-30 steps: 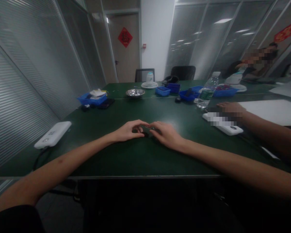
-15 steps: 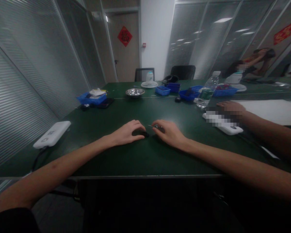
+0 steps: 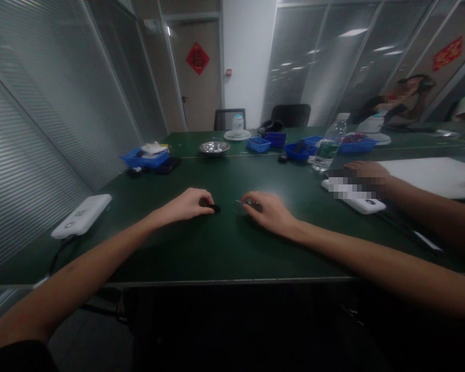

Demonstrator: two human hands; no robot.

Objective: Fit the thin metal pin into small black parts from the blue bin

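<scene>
My left hand (image 3: pixel 196 203) rests over the green table, thumb and fingers pinched on a small black piece (image 3: pixel 216 207). Its exact kind is too dark and small to make out. To the right, my right hand (image 3: pixel 269 211) is curled around a slim screwdriver-like tool (image 3: pixel 239 201). The tool's thin metal shaft points left toward the black piece, with a gap between them. Most of its handle is hidden inside my fingers.
A white power bank (image 3: pixel 81 216) with a cable lies left; another white device (image 3: pixel 366 202) lies right by a co-worker's hand (image 3: pixel 366 171). Farther back are a water bottle (image 3: pixel 329 147), a metal bowl (image 3: pixel 214 149) and several blue trays (image 3: pixel 259 145).
My left hand has moved left and slightly up, away from my right hand, carrying the black piece; its fingers are closer together. My right hand has hardly moved.
</scene>
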